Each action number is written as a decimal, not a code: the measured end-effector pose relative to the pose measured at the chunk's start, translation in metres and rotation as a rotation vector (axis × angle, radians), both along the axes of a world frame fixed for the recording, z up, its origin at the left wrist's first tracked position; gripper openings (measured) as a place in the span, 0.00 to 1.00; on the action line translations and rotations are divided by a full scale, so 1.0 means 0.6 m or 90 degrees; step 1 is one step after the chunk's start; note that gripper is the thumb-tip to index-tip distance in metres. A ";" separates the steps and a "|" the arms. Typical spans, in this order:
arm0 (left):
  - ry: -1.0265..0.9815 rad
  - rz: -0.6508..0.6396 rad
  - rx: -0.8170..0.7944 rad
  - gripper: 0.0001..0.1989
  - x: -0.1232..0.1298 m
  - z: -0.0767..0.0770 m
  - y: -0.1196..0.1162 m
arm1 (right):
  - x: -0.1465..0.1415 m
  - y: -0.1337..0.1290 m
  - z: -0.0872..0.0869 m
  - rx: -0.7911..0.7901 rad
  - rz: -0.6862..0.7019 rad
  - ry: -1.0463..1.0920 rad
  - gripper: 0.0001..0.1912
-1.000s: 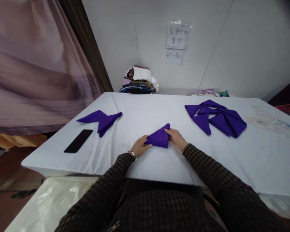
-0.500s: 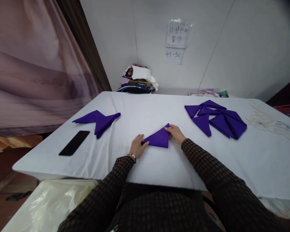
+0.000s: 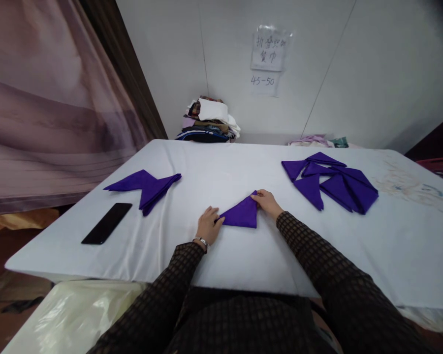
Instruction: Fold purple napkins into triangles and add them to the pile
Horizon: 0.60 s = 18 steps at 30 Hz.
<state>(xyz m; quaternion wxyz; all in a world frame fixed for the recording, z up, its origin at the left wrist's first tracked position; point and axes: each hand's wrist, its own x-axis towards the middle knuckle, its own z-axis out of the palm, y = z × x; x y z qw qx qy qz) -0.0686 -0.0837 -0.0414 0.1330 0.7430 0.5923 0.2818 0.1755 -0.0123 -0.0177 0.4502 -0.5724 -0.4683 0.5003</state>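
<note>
A purple cloth napkin (image 3: 241, 212), folded into a triangle, lies on the white-covered table (image 3: 221, 172) in front of me. My left hand (image 3: 208, 226) grips its left point, the thumb on top of the cloth. At the upper right corner my right hand (image 3: 266, 202) pinches the napkin between thumb and fingers. More folded purple napkins (image 3: 339, 187) overlap in a group to the right. Another purple folded bundle (image 3: 147, 187) with pointed ends rests at the left.
A black phone (image 3: 107, 223) lies near the table's left edge. Stacked clothes (image 3: 210, 120) stand behind the table, below a handwritten paper sign (image 3: 268, 51) on the wall. Further cloths (image 3: 313, 141) sit at the back right. A clear plastic-covered surface (image 3: 81, 312) is at lower left.
My view has shifted slightly. Both hands keep their hold on the triangular napkin, whose shape and place look nearly the same.
</note>
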 end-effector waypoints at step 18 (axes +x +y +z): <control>-0.032 0.024 0.022 0.14 -0.001 0.005 0.000 | 0.018 0.036 -0.020 0.047 -0.015 -0.095 0.11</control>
